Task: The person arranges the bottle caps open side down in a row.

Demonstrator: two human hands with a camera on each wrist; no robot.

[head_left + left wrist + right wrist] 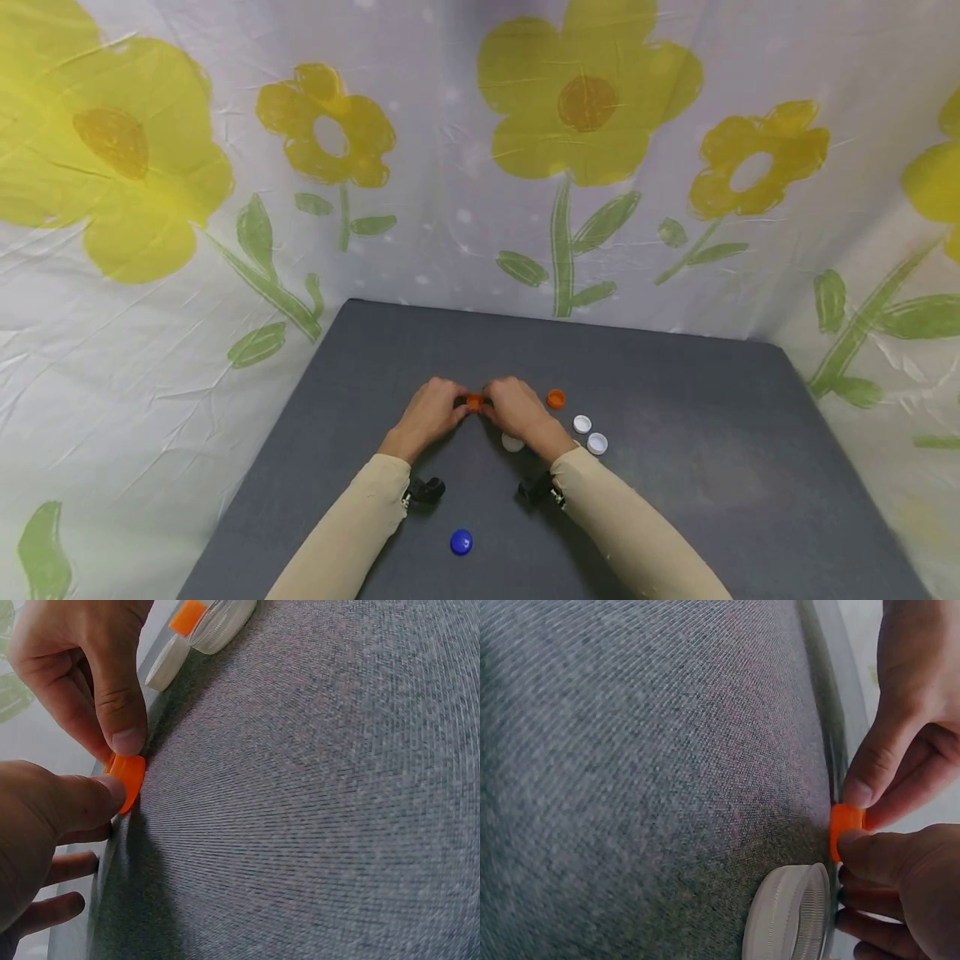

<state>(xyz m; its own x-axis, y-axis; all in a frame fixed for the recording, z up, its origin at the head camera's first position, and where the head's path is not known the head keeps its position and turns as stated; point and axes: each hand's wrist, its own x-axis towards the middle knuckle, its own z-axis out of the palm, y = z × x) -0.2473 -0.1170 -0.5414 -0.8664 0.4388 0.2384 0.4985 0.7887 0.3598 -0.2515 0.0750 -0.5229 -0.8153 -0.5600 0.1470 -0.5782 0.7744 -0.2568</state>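
Note:
An orange bottle cap (474,403) is held between both hands over the far middle of the dark table. My left hand (431,414) pinches its left side, thumb against the cap; the other fingers spread behind it in the left wrist view. On the opposite side, my right hand (519,410) grips the cap (847,823) between thumb and fingers. A white cap (512,443) lies under the right hand, partly covered by it. In the right wrist view this white cap (784,915) shows its ribbed inside.
Right of the hands lie a second orange cap (556,399) and two white caps, one nearer (597,443) and one farther (582,424). A blue cap (461,542) sits between the forearms, close to the body. Behind the grey table (675,392) hangs a flowered curtain (442,208).

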